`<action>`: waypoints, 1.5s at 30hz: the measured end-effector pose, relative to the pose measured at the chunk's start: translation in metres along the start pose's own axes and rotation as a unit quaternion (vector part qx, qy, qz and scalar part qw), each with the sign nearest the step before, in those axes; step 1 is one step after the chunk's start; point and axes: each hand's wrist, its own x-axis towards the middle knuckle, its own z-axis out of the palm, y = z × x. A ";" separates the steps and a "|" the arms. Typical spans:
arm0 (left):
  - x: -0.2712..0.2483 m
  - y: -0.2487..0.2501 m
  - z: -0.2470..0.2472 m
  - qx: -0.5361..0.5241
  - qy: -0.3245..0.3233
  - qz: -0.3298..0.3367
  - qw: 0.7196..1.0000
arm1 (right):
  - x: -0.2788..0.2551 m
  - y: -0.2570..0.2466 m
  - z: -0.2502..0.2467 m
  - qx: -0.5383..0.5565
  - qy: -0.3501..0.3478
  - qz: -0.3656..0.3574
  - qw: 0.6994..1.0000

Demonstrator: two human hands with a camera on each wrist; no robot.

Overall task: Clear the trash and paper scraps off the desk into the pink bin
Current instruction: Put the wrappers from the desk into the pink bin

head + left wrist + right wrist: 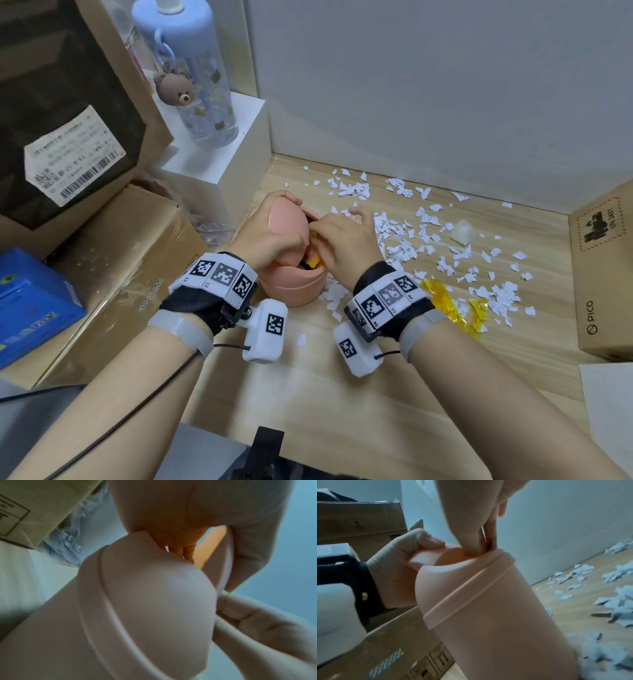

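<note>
Pink bin (pixel 294 287): small, round-bodied, standing on the wooden desk (pixel 376 394) near its left side, hard against stacked cardboard boxes (pixel 113 260). Swing lid (pixel 287 214): tipped open, gripped by the left hand (pixel 265 240), thumb and curled fingers wrapped round its dome. Right hand (pixel 346 243): fingertips bunched together and pushed down into the bin's mouth; something yellow (pixel 313 263) shows inside the opening below them; whether the fingers pinch anything cannot be told. Paper scraps (pixel 421 240): many small white torn pieces, scattered across the desk from just beside the bin rightward and toward the rear wall, a few lying at the bin's base. Yellow wrapper (pixel 448 306): crumpled, on the desk just right of the right wrist. White crumpled wad (pixel 462 233): among the scraps, further right. Surface: pale wood grain, enclosed by white walls (pixel 445 85) at rear. Surroundings: white block (pixel 219 161) behind the bin, carrying a blue-capped bottle (pixel 195 78) with a bear charm; blue box (pixel 30 305) at far left; brown carton (pixel 603 274) printed "PICO" closing the right edge. Open surface: bare wood in front of the bin, between the forearms.
</note>
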 end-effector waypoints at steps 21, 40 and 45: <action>0.000 0.001 0.000 0.013 -0.006 -0.003 1.000 | 0.031 -0.033 -0.025 0.015 -0.447 0.125 0.886; -0.002 0.002 0.009 -0.015 0.033 -0.020 0.999 | -0.160 0.117 -0.027 -0.005 -0.228 0.560 0.797; -0.002 0.001 0.008 -0.015 0.034 -0.021 0.999 | -0.155 0.115 -0.033 0.034 -0.120 0.550 0.826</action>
